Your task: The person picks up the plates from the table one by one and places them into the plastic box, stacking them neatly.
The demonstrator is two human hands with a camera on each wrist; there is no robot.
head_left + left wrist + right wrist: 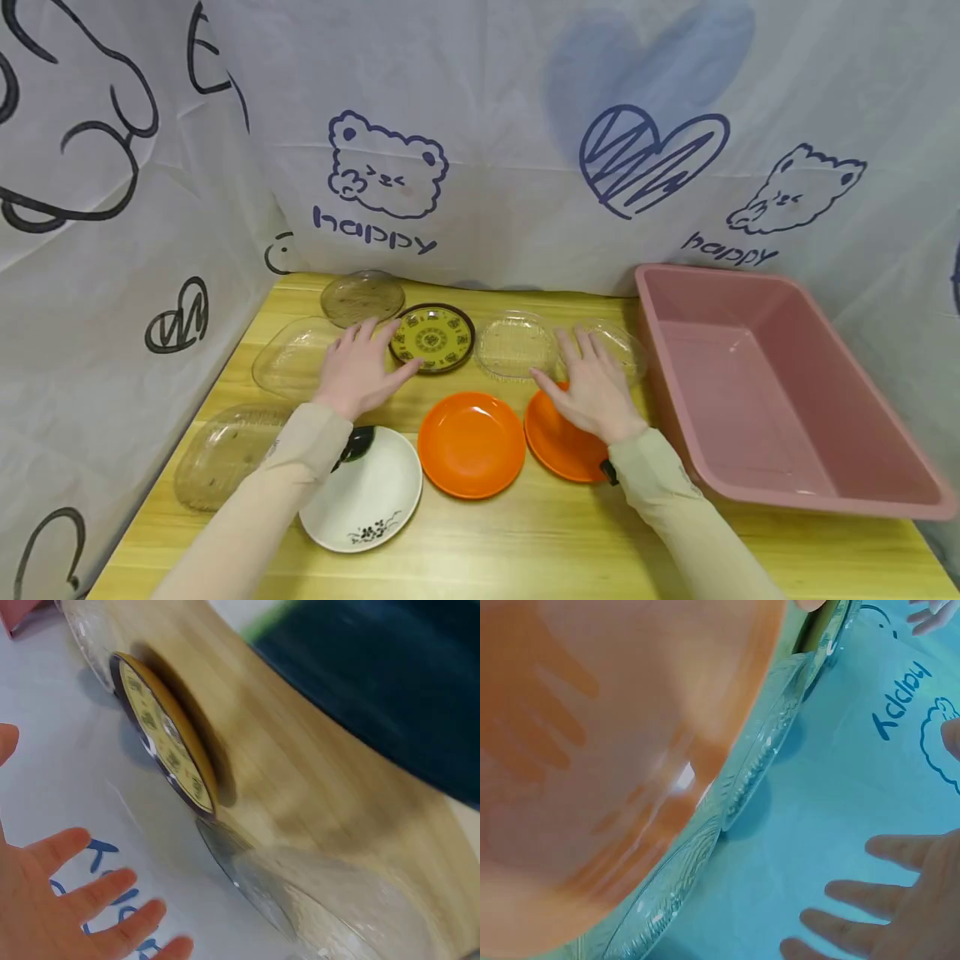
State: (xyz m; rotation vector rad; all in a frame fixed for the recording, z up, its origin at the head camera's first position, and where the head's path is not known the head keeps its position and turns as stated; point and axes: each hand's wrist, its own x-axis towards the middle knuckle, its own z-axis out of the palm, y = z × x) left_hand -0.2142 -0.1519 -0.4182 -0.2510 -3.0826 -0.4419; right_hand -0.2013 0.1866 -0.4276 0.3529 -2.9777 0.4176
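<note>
Nearest, on a yellow wood-grain table (pixel 517 550), a white round glossy plate with black floral sprigs and a dark green patch (pixel 378 492) sits left of the glossy orange round plate (pixel 471 446), the landmark. A second orange round plate (pixel 551 437) is just right of the landmark, partly under the right hand (pixel 594 390). That hand is released, fingers spread, gripping nothing. A clear oval ribbed plastic tray (pixel 210 462) lies far left of the landmark, partly behind a beige sleeve (pixel 315 433). The left hand (pixel 358 371), up and left of the landmark, is likewise released, fingers fanned; wrist views show its fingertips off the dishes. Behind it, left of the landmark, a clear rounded plastic tray (pixel 288 358). Beyond the landmark: yellow-green round patterned plate, dark brown rim (pixel 432 337); two clear ribbed plastic trays (pixel 516 346) to its right; smoky see-through round dish (pixel 362 300) farthest, left. Pink rectangular deep plastic tub (pixel 742 400) stands right of the landmark. Dishes lie mostly side by side, probably so each rim stays reachable; both palms probably hover to span them. White printed cloth (pixel 487 150) backs everything.
</note>
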